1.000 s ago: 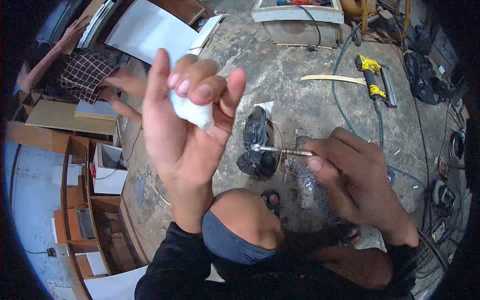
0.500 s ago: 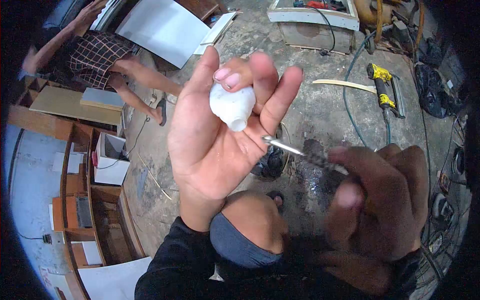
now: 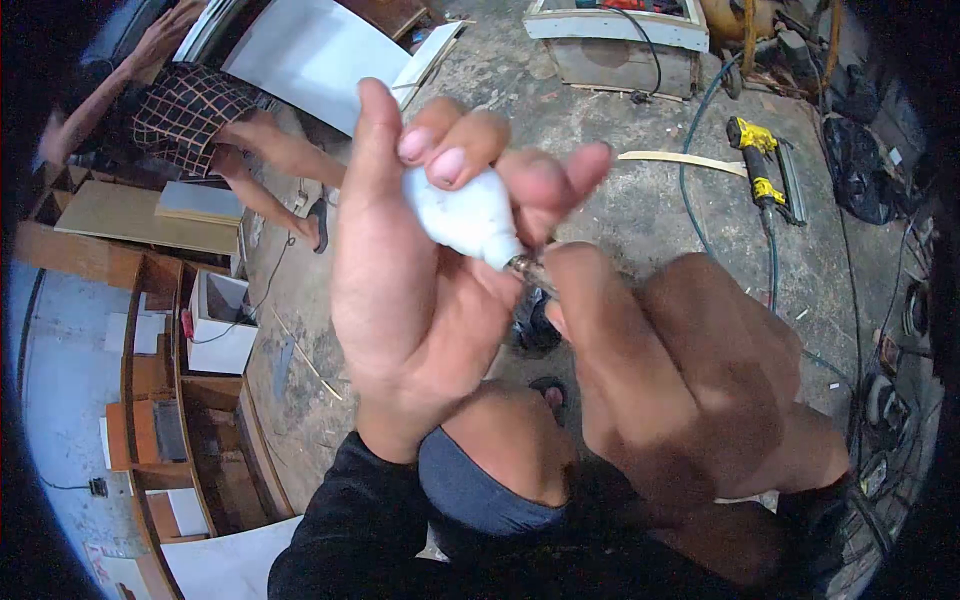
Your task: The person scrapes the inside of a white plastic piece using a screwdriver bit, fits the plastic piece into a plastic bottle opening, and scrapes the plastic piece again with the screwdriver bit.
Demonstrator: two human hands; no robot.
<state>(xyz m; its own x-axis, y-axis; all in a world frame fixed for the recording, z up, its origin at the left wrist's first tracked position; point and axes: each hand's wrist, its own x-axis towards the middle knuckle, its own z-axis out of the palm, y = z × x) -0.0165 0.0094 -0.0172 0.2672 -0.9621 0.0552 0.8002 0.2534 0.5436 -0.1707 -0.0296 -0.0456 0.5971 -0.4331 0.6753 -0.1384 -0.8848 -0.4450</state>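
Observation:
My left hand (image 3: 400,270) is raised palm up, its fingers curled around a small white plastic bottle (image 3: 462,212) with a narrow neck. The neck points down and to the right, toward my other hand. My right hand (image 3: 690,370) pinches a thin metal screwdriver bit (image 3: 530,272). The bit's end meets the mouth of the bottle; whether it is inside or only touching, I cannot tell. The right fingers hide most of the bit.
On the concrete floor, a yellow and black nail gun (image 3: 762,165) lies by a hose (image 3: 697,190) and a wood strip (image 3: 680,158). A wooden shelf frame (image 3: 150,365) stands left. Another person's leg (image 3: 285,155) is at upper left, near white panels (image 3: 305,55).
My right hand has moved left and up, bringing the bit to the bottle's mouth. The bottle has tilted, its neck now pointing more to the right.

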